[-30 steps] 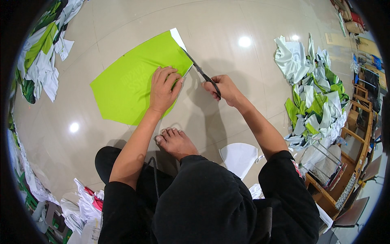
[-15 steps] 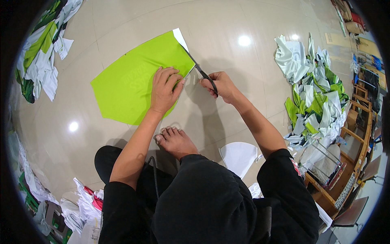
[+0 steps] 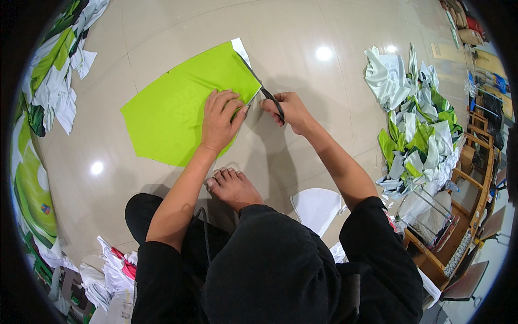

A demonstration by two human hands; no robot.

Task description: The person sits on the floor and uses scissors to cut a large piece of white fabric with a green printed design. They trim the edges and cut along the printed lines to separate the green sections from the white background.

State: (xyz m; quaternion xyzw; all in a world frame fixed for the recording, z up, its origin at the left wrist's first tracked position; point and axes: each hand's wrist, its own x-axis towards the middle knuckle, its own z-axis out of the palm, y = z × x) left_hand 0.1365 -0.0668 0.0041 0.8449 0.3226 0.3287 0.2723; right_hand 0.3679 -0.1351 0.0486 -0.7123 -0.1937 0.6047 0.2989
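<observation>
A lime green fabric piece (image 3: 172, 110) lies flat on the glossy beige floor. My left hand (image 3: 220, 120) presses palm-down on its right part, fingers spread. My right hand (image 3: 288, 110) grips black scissors (image 3: 263, 92) whose blades run along the fabric's right edge toward the far corner. A narrow white strip (image 3: 240, 49) shows beside the blades at that corner. My bare foot (image 3: 233, 188) rests on the floor just below the fabric.
A heap of white and green fabric (image 3: 415, 124) lies at the right, another heap (image 3: 51, 81) at the left. A white cut piece (image 3: 315, 205) sits by my right knee. Wooden shelving (image 3: 464, 216) stands at the right edge. More scraps (image 3: 110, 270) lie lower left.
The scissors and my right hand have crept a little farther up along the fabric's right edge. My left hand stays pressed on the fabric.
</observation>
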